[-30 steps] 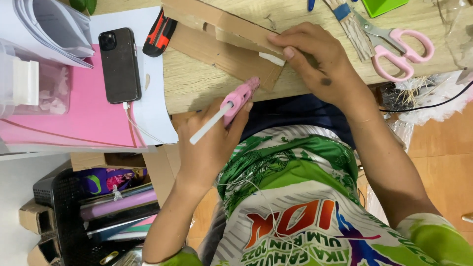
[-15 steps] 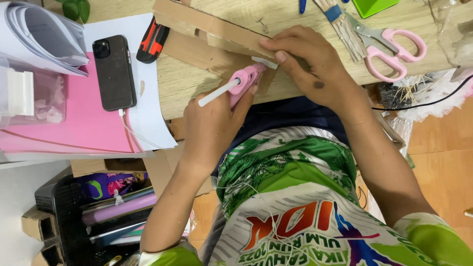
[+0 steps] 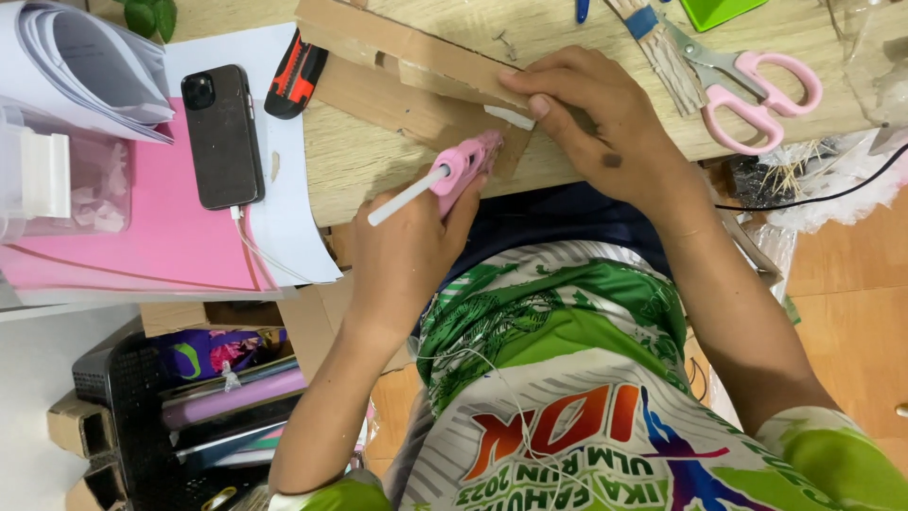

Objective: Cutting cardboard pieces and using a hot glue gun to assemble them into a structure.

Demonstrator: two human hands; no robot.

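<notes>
Cardboard pieces [image 3: 416, 71] are lying on the wooden table [image 3: 378, 170], close to its near edge, and their lower corner is reaching almost to that edge. The left hand [image 3: 407, 251] is wrapping closed around a pink glue gun [image 3: 463, 163], with the nozzle touching the lower corner of the cardboard. A white glue stick [image 3: 407, 196] is sticking out of the back of the gun, pointing down and to the left from the grip. The right hand [image 3: 605, 128] is lying flat on the cardboard just to the right of the nozzle; its fingertips are pressing together on a small white strip [image 3: 509, 116].

Left of the gripping hand, a little apart, a black phone [image 3: 219, 135] with a white cable is lying on pink and white paper [image 3: 142, 237]. An orange and black cutter [image 3: 295, 74] is lying above the phone, just beside the cardboard. Right of the right hand, pink scissors [image 3: 747, 90] are resting near the table edge. Between the two hands there is only little free room; below the gun the table is ending and the person's lap is beginning.

Compared with half a second ago, the hands and the gun are staying almost in the same place, with the right hand's fingers still on the strip.
</notes>
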